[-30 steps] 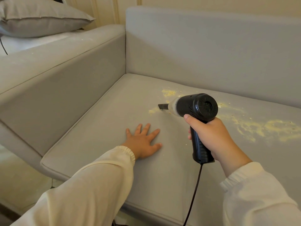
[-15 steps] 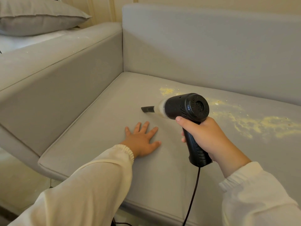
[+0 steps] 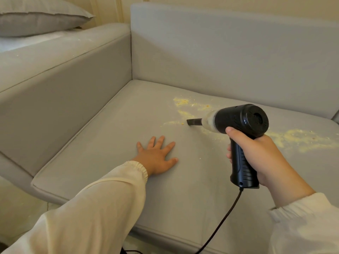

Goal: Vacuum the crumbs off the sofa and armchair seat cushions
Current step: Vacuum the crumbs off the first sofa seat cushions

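The right hand (image 3: 260,154) holds the little vacuum (image 3: 238,120) tight, the left hand (image 3: 157,154) lies flat with fingers wide on the seat cushion (image 3: 102,143), and next the nozzle should probably go to the crumbs (image 3: 183,102).

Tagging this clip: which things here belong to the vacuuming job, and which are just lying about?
Job: vacuum, gripped by right hand; its cord; crumbs; seat cushion, with left hand resting flat on it.

Lying about: pillow beyond the armrest.
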